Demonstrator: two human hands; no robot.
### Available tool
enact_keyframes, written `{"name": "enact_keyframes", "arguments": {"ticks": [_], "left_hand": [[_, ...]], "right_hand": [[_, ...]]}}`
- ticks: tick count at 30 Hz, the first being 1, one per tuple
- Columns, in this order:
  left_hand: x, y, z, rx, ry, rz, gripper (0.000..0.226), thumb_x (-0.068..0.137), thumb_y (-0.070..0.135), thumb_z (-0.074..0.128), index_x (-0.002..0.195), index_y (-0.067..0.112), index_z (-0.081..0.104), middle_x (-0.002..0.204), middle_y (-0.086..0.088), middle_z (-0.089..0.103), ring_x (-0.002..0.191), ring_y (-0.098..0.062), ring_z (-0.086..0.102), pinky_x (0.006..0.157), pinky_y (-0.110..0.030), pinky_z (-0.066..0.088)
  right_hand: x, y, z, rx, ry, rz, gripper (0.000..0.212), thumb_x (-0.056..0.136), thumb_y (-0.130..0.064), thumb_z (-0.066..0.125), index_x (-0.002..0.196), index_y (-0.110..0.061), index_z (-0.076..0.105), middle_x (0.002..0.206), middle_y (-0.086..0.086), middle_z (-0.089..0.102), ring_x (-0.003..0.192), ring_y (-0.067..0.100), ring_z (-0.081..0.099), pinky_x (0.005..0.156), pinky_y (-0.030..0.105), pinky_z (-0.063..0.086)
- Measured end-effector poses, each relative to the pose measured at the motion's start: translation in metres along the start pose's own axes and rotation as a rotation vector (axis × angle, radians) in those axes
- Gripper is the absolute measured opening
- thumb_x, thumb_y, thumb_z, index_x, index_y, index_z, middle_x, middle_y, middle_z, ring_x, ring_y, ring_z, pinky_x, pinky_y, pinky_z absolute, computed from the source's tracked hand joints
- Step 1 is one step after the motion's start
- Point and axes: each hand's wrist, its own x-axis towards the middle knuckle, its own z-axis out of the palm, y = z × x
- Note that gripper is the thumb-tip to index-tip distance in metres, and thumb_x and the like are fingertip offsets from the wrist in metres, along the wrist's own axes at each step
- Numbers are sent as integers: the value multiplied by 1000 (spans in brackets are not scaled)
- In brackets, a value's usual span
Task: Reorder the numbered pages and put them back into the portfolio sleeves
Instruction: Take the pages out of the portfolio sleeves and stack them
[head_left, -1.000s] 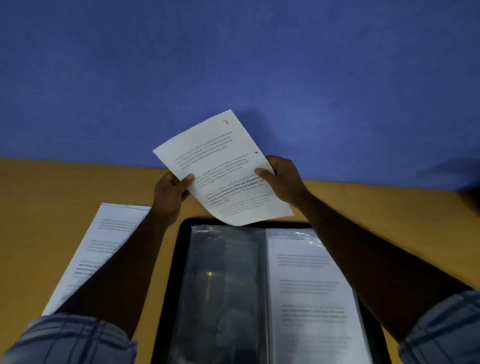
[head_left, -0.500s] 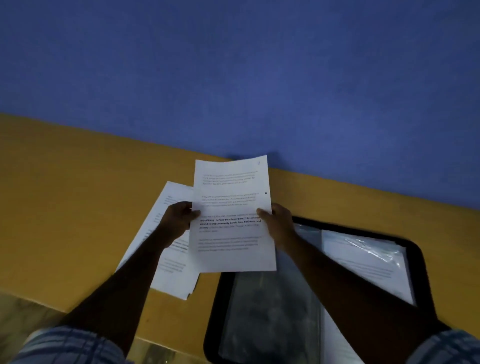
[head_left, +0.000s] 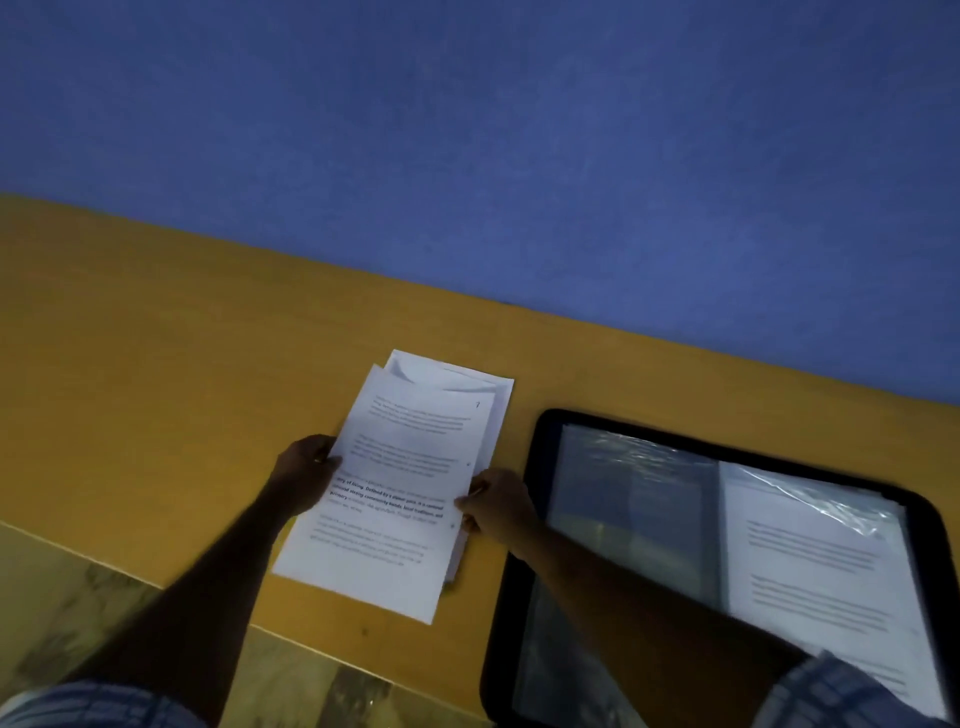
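A printed white page marked 7 (head_left: 395, 488) lies on top of a stack of loose pages (head_left: 467, 387) on the yellow table. My left hand (head_left: 304, 470) grips the page's left edge. My right hand (head_left: 496, 501) pinches its right edge. To the right lies the open black portfolio (head_left: 535, 457). Its left sleeve (head_left: 623, 499) looks empty and shiny. Its right sleeve (head_left: 821, 561) holds a printed page. My right forearm crosses the portfolio's lower left part.
The yellow table (head_left: 156, 364) runs along a blue wall (head_left: 467, 130). The table's front edge passes just below the page stack, with a patterned floor (head_left: 67, 613) beyond it at lower left.
Both hands have carried page 7 down and left, from the air above the portfolio onto the stack of loose pages. The view has swung left, so the portfolio now sits at the right.
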Motion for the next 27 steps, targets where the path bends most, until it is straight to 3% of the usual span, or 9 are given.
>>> {"name": "enact_keyframes", "arguments": {"ticks": [3, 7, 13, 17, 20, 27], "left_hand": [[-3, -7, -2, -7, 24, -1, 32, 92, 9, 63, 123, 9, 64, 116, -11, 69, 98, -27, 65, 81, -34, 49], [-4, -7, -3, 35, 33, 103, 46, 87, 13, 71, 131, 10, 59, 120, -9, 69, 103, -29, 66, 83, -33, 50], [-6, 8, 2, -17, 94, 193, 40, 88, 6, 67, 128, 9, 64, 118, -9, 70, 100, -25, 66, 86, -31, 50], [-4, 12, 5, 5, 74, 217, 38, 90, 10, 67, 127, 12, 65, 117, -8, 70, 94, -22, 66, 80, -30, 51], [-1, 12, 8, 3, 97, 209, 40, 91, 13, 67, 131, 11, 62, 122, -9, 68, 101, -25, 65, 84, -29, 49], [-7, 2, 11, 34, 91, 225, 56, 90, 19, 69, 142, 15, 50, 138, -9, 58, 120, -29, 58, 96, -42, 52]], "right_hand": [[3, 5, 12, -28, 37, 4, 14, 84, -1, 74, 80, -1, 61, 76, 22, 70, 55, 21, 68, 58, 35, 61], [5, 7, 14, 8, 107, -2, 18, 83, 1, 74, 87, -1, 57, 82, 23, 69, 60, 23, 71, 57, 34, 61], [14, 8, 6, 47, 156, -7, 23, 84, 1, 73, 100, 1, 57, 87, 20, 69, 63, 22, 71, 58, 32, 61], [20, 10, -1, 19, 180, -36, 19, 84, 0, 73, 92, -1, 56, 85, 19, 70, 60, 20, 69, 59, 32, 61], [22, 11, -6, -21, 216, -55, 23, 84, -5, 75, 87, -8, 53, 81, 13, 69, 60, 18, 70, 57, 28, 60], [22, 14, -22, -200, 249, -136, 25, 82, -19, 78, 94, -8, 59, 88, 6, 66, 76, 23, 71, 68, 41, 62]]}}
